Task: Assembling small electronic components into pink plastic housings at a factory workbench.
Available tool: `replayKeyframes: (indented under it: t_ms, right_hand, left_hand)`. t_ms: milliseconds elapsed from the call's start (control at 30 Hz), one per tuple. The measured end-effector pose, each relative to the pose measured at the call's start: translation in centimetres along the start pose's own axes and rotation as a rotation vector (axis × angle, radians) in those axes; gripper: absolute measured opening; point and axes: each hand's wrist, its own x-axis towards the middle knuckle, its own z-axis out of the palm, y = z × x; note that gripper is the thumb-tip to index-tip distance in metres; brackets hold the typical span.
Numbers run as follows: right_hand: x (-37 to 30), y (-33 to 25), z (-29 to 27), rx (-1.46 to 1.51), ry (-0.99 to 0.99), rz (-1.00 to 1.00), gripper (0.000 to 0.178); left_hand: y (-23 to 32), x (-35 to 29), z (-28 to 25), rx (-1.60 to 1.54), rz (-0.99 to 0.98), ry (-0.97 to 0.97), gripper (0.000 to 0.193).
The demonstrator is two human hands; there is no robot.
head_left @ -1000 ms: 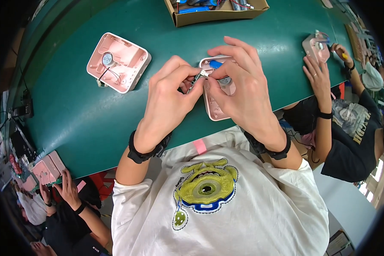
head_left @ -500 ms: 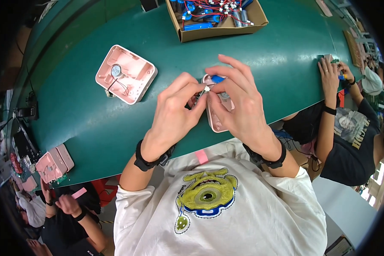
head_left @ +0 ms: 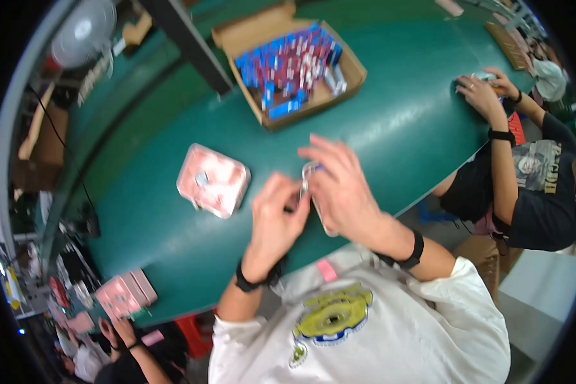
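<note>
Pink plastic casing (head_left: 319, 203) sits at the near edge of the green table (head_left: 397, 128), mostly hidden under both hands. Left hand (head_left: 276, 221) pinches a small part against it with curled fingers; right hand (head_left: 342, 189) clasps the casing's top, frame blurred. Second pink casing (head_left: 212, 180) lies apart to the left, cardboard box (head_left: 288, 64) of blue-red parts behind.

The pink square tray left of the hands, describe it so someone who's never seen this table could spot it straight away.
On the long green table, look to the left of the person's left hand, nearer than the open cardboard box of blue and red parts. There the pink square plastic tray lies flat and alone. Unlike the box, it is shallow, pale pink, round-cornered, with a small round piece inside.
</note>
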Motion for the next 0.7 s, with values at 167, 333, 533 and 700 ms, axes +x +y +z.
replayKeyframes:
  t_ms: [167,333,533,700]
  right_hand:
    - [-3.0,-4.2,-6.8,-0.091,-0.204,0.236,0.07]
    - [-6.0,-4.6,-4.8,-0.133,-0.141,0.372,0.112]
    - [-6.7,1.1,-5.3,-0.121,0.009,0.266,0.112]
    - [-8.4,9.5,-10.2,-0.299,0.137,0.292,0.103]
  left_hand:
    - [5.5,0.5,-0.8,-0.021,-0.266,-0.096,0.018]
    - [8.5,1.2,-0.8,-0.145,-0.397,-0.303,0.027]
    - [9.7,-2.2,-3.6,-0.014,-0.265,-0.024,0.038]
    - [5.0,-6.8,-9.2,0.462,-0.215,0.206,0.031]
